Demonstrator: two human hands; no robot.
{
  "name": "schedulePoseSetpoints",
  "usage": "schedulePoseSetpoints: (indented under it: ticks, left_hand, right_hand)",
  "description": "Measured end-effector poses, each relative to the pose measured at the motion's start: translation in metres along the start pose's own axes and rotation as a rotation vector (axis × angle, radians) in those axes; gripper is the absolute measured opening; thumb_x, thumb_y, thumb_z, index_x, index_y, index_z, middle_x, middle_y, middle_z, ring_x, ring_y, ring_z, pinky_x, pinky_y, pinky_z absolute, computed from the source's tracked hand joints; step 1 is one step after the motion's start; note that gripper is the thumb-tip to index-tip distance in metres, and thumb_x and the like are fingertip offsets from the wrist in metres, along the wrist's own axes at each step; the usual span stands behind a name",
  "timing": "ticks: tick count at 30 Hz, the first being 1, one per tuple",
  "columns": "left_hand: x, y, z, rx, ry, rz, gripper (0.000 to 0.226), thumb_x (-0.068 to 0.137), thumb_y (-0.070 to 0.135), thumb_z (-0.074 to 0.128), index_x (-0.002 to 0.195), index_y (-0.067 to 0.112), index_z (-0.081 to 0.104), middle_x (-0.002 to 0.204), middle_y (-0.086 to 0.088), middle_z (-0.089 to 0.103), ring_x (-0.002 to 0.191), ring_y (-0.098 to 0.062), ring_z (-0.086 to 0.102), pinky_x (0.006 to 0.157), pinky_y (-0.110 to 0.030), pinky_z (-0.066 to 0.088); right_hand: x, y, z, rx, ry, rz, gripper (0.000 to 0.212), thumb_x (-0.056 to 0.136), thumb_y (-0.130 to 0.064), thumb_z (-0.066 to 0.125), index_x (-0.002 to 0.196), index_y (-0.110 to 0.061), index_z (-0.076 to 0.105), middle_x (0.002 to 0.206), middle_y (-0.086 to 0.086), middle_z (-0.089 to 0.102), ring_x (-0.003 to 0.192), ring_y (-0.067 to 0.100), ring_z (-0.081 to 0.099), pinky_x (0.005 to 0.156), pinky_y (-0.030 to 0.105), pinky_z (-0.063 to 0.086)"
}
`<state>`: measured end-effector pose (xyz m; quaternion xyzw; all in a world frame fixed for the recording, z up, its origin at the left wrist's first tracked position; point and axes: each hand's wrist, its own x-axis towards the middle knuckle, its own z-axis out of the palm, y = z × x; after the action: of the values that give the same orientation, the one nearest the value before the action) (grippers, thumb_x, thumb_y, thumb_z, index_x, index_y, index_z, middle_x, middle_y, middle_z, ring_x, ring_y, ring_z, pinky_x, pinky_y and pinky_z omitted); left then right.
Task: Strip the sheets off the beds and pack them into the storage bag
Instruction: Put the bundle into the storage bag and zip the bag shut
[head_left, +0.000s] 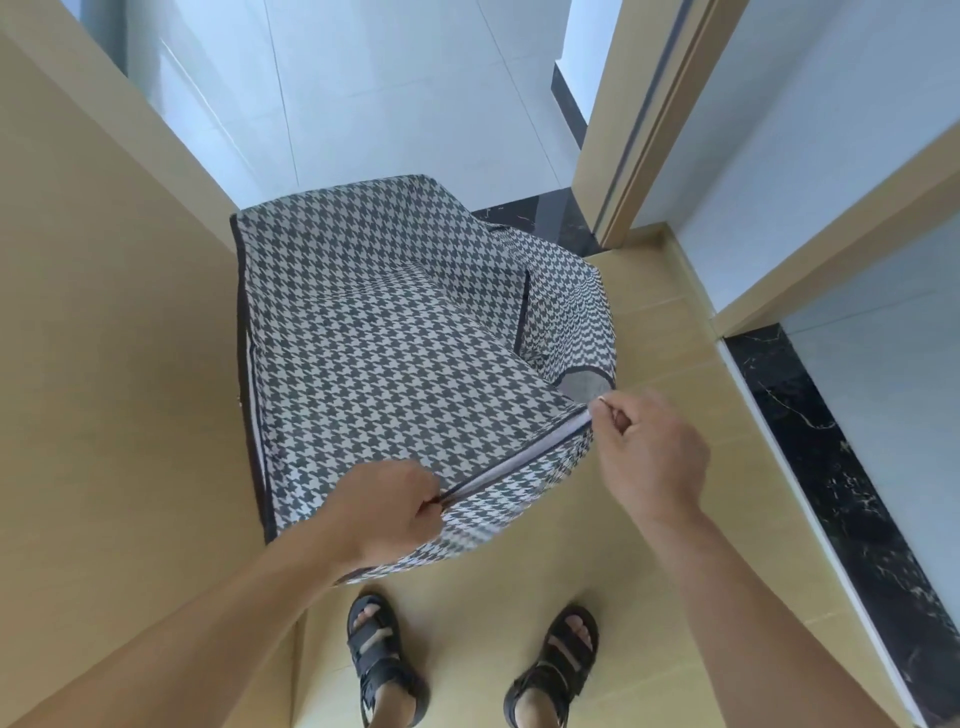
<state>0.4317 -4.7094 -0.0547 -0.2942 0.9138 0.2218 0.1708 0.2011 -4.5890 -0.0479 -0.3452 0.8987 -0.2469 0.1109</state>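
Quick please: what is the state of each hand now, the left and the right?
Left hand: closed, pinching the near zip edge of the storage bag.
Right hand: closed, pinching the same edge at its right end.

- No lettering, label, brand, number or sign can be read.
- The bag (374, 332) bears only a houndstooth print, including along the rim where the left hand (389, 512) and the right hand (649, 457) pinch it.
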Motion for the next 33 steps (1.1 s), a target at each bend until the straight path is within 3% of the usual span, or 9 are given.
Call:
schedulePoseSetpoints:
  ticks: [5,9,14,17,19,21,23,28,33]
  left_hand:
    - [0.049,0.066,-0.017,-0.054,0.227,-0.002,0.047,0.077,0.067,0.049,0.096,0.025,0.054,0.089,0.011,0.054,0.081,-0.015,0.051,0.066,-0.032,0.041]
    - [0.073,0.102,-0.016,-0.102,0.338,0.070,0.029,0.097,0.042,0.048,0.080,0.019,0.046,0.076,0.006,0.051,0.073,-0.024,0.058,0.057,-0.031,0.030]
    - [0.065,0.118,-0.015,-0.049,0.562,0.183,0.022,0.091,0.022,0.063,0.073,0.013,0.054,0.066,0.001,0.053,0.054,-0.022,0.053,0.047,-0.023,0.026]
    - [0.072,0.122,-0.018,-0.261,0.471,0.009,0.022,0.092,0.032,0.055,0.075,0.021,0.047,0.069,0.009,0.051,0.059,-0.013,0.049,0.053,-0.029,0.036]
    - [0.078,0.115,-0.017,-0.473,0.294,-0.062,0.017,0.090,0.045,0.056,0.086,0.029,0.051,0.078,0.014,0.056,0.067,0.001,0.052,0.059,-0.018,0.037]
    - [0.082,0.109,-0.021,-0.448,0.175,0.002,0.032,0.086,0.051,0.057,0.112,0.033,0.053,0.097,0.019,0.055,0.081,0.009,0.051,0.068,-0.011,0.036]
    - [0.090,0.106,-0.022,-0.302,0.123,0.110,0.049,0.082,0.051,0.057,0.126,0.032,0.049,0.107,0.016,0.053,0.091,0.004,0.049,0.076,-0.018,0.040]
    - [0.101,0.119,-0.005,-0.192,0.185,0.051,0.022,0.091,0.032,0.050,0.106,0.017,0.057,0.087,-0.001,0.068,0.080,-0.025,0.063,0.070,-0.036,0.046]
    - [0.102,0.118,0.003,-0.238,0.265,-0.034,0.024,0.090,0.036,0.045,0.094,0.017,0.059,0.085,-0.002,0.069,0.078,-0.025,0.064,0.067,-0.038,0.047]
  right_hand:
    - [-0.007,-0.007,0.005,0.134,-0.005,-0.101,0.016,0.095,-0.026,0.066,0.080,-0.019,0.068,0.067,-0.011,0.049,0.060,0.015,0.047,0.053,0.026,0.028]
    - [-0.001,0.008,-0.008,0.075,-0.042,-0.201,0.013,0.092,-0.025,0.068,0.080,-0.021,0.067,0.066,-0.011,0.048,0.061,0.016,0.048,0.055,0.028,0.033]
    - [0.028,0.018,-0.021,0.064,0.018,-0.369,0.009,0.088,-0.019,0.075,0.081,-0.017,0.070,0.072,-0.001,0.063,0.058,0.024,0.060,0.051,0.028,0.043]
    - [0.033,0.020,-0.020,0.153,-0.004,-0.521,0.011,0.090,-0.021,0.067,0.082,-0.015,0.067,0.074,-0.003,0.059,0.066,0.018,0.057,0.055,0.027,0.042]
    - [0.030,0.035,-0.022,0.133,-0.020,-0.657,0.015,0.091,-0.024,0.059,0.080,-0.014,0.064,0.078,-0.003,0.057,0.077,0.017,0.054,0.062,0.027,0.045]
    - [0.031,0.054,-0.025,0.103,-0.034,-0.790,0.014,0.092,-0.021,0.061,0.081,-0.012,0.064,0.090,0.000,0.062,0.092,0.021,0.058,0.076,0.032,0.049]
    - [0.034,0.064,-0.025,0.085,-0.074,-0.898,0.013,0.094,-0.019,0.062,0.084,-0.010,0.066,0.098,0.000,0.068,0.099,0.024,0.061,0.081,0.033,0.049]
    - [0.059,0.049,-0.026,-0.201,-0.182,-0.851,0.038,0.097,-0.032,0.049,0.064,-0.017,0.060,0.058,-0.004,0.057,0.061,0.020,0.054,0.048,0.030,0.032]
    - [0.088,0.009,-0.022,-0.483,-0.445,-0.742,0.038,0.101,-0.034,0.041,0.074,-0.019,0.063,0.069,-0.001,0.062,0.076,0.023,0.054,0.058,0.033,0.036]
